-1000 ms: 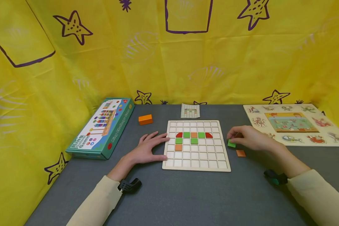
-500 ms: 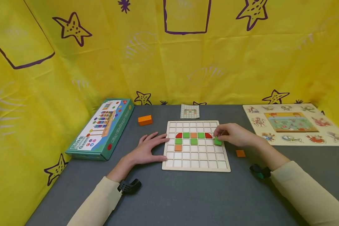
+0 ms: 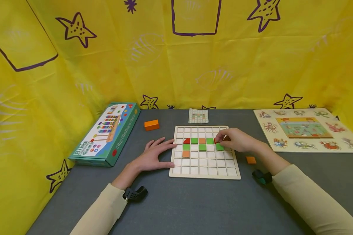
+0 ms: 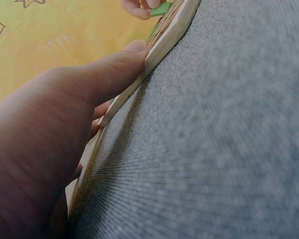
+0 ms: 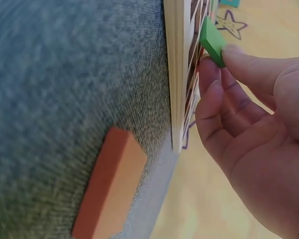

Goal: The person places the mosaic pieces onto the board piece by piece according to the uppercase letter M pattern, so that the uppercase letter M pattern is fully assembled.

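A pale wooden grid board lies on the dark table, with several green, orange and red tiles set in its squares. My left hand rests at the board's left side, fingers spread and touching its edge; the left wrist view shows the thumb against that edge. Over the board's right part, my right hand pinches a green square tile between thumb and fingers, tilted just above the grid. Its fingers partly cover the red tile at the right end of the row.
An orange tile lies right of the board and an orange block to its upper left. Behind the board is a small pattern card. A game box stands left; a sea-animal puzzle board lies right.
My right hand has carried the green tile leftward from the table beside the board to over the board's right columns. The left hand has stayed in place.
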The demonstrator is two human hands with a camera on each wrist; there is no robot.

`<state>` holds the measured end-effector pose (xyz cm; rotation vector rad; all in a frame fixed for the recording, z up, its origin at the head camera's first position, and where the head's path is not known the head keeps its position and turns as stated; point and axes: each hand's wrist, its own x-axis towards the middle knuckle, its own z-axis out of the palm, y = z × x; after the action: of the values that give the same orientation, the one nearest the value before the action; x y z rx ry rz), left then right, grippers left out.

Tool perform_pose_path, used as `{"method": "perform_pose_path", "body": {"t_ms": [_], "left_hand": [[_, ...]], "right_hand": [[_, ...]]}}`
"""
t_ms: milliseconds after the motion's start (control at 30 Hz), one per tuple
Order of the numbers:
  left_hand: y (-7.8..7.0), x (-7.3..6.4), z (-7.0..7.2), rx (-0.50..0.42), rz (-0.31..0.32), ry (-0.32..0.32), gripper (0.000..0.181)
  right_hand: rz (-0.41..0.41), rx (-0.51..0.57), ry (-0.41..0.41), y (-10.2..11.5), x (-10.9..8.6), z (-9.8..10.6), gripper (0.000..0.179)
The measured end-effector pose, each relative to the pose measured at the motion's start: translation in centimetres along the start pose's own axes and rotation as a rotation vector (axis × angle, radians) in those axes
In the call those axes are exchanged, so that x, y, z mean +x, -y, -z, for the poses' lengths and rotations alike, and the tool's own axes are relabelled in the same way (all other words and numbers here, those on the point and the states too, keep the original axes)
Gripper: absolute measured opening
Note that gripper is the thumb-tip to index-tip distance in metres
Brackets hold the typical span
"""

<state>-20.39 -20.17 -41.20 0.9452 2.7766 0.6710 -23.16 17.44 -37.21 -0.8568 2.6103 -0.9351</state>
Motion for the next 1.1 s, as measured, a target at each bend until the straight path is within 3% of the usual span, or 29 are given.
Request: {"method": "perform_pose_path", "body": {"t_ms": [467,800,1100], "left_hand": [[-0.3,-0.2,0.1,-0.008,-0.011,-0.013,0.078],[0.0,-0.1,-0.1,-0.01,-0.028,-0.021,0.078],[0.1,-0.1,-0.1,-0.006,-0.02,-0.013,0.08]], "right_hand": [[-0.022,0.031,-0.019,0.2,-0.5,-0.2,0.012],[-0.048,0.014,-0.068,-0.2,-2.1,0.4,0.015],[-0.036,-0.014,-0.052,-1.1,-3.7,1.2,0.018]]}}
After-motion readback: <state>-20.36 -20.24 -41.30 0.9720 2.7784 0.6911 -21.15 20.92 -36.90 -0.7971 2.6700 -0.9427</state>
